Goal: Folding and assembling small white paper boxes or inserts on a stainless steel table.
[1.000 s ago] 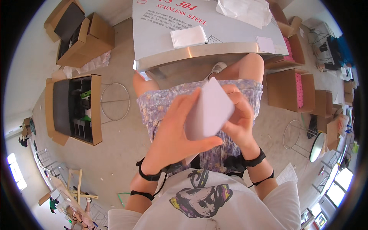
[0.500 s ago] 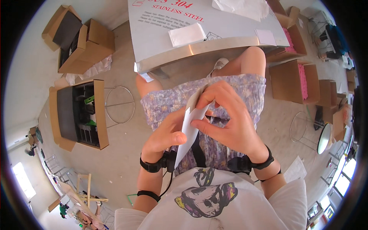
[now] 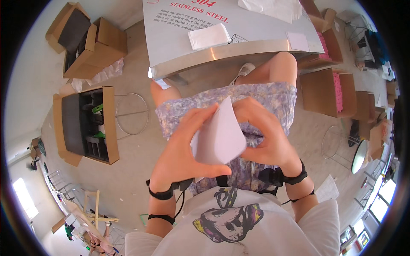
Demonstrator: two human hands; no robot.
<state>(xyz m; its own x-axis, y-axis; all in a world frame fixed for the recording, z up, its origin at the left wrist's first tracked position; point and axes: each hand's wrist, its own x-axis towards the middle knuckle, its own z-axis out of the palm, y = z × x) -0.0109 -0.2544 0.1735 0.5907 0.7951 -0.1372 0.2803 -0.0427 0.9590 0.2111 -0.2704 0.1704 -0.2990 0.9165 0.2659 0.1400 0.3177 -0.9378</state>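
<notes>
A piece of white paper [image 3: 224, 136], bent into a curve and seemingly folded, is held above my lap between both hands. My left hand [image 3: 177, 155] grips it from the left, with the thumb along its lower edge and the fingers at its upper left. On the other side, my right hand [image 3: 267, 138] curls around the right edge, its thumb and fingertips at the paper's lower right. The far ends of several fingers are hidden. Ahead, on the steel table [image 3: 256, 27], lies a small stack of white paper [image 3: 209, 37].
Another white sheet [image 3: 297, 41] sits by the table's front edge, and a crumpled white sheet [image 3: 273, 9] lies farther back. An open carton [image 3: 112, 128] with black inserts rests on a stool [image 3: 133, 114] at left. Cartons with pink filling [image 3: 329, 91] stand at right, near a round stool [image 3: 361, 155].
The paper has turned from nearly edge-on to show its broad curved face. My left hand has spread wider around it, and my right fingers have moved from its top to its right side.
</notes>
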